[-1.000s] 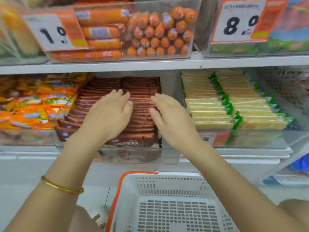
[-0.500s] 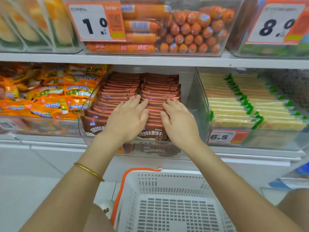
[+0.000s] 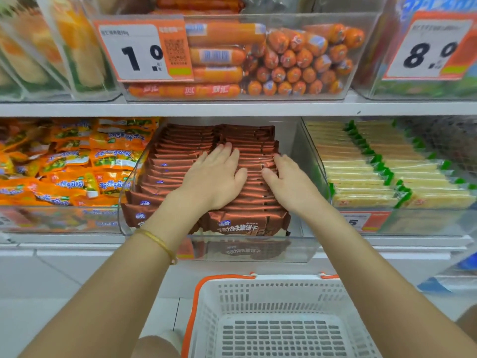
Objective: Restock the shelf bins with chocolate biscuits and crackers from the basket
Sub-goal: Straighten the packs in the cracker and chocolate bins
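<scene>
Left hand: the left hand [image 3: 214, 177] lies palm down with straight fingers, gripping nothing, on the shiny brown chocolate biscuit packets [image 3: 178, 161], over the seam between their two rows.
Right hand: the right hand [image 3: 290, 183] rests open on the right row, fingers almost straight along its outer edge and thumb on the packet tops. It holds nothing.
Step in hand: it looks like pressing the rows level and squaring them up.
Doing it well: push down evenly with both palms and nudge the right row inward so the packet ends line up. Keep the front packet standing with its label outward. Use light pressure, since the biscuits inside would likely crack.
Middle bin: the clear plastic shelf bin [image 3: 247, 250] is packed nearly full with the brown packets, which stand on edge in two rows from front to back.
Right bin: a second clear bin [image 3: 426, 223] just beside it holds pale yellow cracker packets with green ends [image 3: 361, 177], also in two rows and well filled.
Left bin: orange snack bags [image 3: 77, 164] lie loosely piled.
Upper shelf: orange sausages [image 3: 284, 60] fill a clear tub [image 3: 309, 19] that carries a white and orange price label [image 3: 139, 52].
Basket: the white slatted plastic basket with an orange handle [image 3: 284, 280] sits below the hands. No packets show in the part in view, so restocking looks nearly done.
</scene>
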{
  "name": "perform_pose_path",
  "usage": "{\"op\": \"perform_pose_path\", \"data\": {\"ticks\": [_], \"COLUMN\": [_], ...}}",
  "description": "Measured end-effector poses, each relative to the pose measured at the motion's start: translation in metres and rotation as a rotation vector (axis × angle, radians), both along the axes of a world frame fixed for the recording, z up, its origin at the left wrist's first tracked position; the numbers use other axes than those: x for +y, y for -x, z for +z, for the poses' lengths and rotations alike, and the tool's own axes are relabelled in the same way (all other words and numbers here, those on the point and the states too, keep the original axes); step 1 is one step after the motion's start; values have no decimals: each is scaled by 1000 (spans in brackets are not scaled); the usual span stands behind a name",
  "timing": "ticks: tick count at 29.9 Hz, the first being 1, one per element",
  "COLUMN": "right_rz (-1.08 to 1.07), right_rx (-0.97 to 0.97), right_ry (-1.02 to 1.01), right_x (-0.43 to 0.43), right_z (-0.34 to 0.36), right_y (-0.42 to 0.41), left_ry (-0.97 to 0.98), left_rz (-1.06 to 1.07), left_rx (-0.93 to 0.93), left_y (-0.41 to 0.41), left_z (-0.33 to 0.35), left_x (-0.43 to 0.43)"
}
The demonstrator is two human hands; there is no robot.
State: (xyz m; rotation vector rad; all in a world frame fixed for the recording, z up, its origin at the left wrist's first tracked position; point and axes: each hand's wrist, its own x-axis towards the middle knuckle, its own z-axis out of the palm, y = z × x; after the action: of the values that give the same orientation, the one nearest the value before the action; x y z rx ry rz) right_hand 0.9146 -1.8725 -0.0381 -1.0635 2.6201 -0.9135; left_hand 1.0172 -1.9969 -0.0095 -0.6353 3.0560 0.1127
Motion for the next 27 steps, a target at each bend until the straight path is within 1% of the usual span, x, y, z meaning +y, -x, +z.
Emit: {"op": "perform_pose_path", "data": {"ticks": [1,3,5,6,9,12,13,16,20,22,24,27], "right_rz": [-67,-170,-164,-142,-121,-95,-101,-159,-145,-163,-235,-285], "right_rx": [-30,-200,-385,-417,-425,-498,-518,-575,-591,-587,-565,-595], "right_ry": [41,99,122,128,157,240,274,338,287,302,342,352], "right_x": [-4,-15,-24,-26,-27,-24,-24,-34,-42,-43,-51,-66], "right_z": [3,10,13,12,2,-2,-1,4,-1,1,7,17], "right_y": [4,13,19,20,27,35,37,44,48,53,59,65], "left_ry": [4,-19,-32,-25,22,29,36,102,50,64,83,54], "left_rz": [-11,-8,-12,-23,-38,-12,-7,-15,23,15,12,43], "left_rx": [1,-54,-81,-65,-17,-85,-80,-5,-109,-78,-19,-44], "left_y": [6,15,16,16,24,31,33,45,56,61,68,77], "left_z": [-1,-2,-4,-4,-5,-6,-6,-4,-4,-4,-2,1], "left_x": [-1,-1,-2,-3,-11,-16,-16,-20,-28,-31,-35,-45]}}
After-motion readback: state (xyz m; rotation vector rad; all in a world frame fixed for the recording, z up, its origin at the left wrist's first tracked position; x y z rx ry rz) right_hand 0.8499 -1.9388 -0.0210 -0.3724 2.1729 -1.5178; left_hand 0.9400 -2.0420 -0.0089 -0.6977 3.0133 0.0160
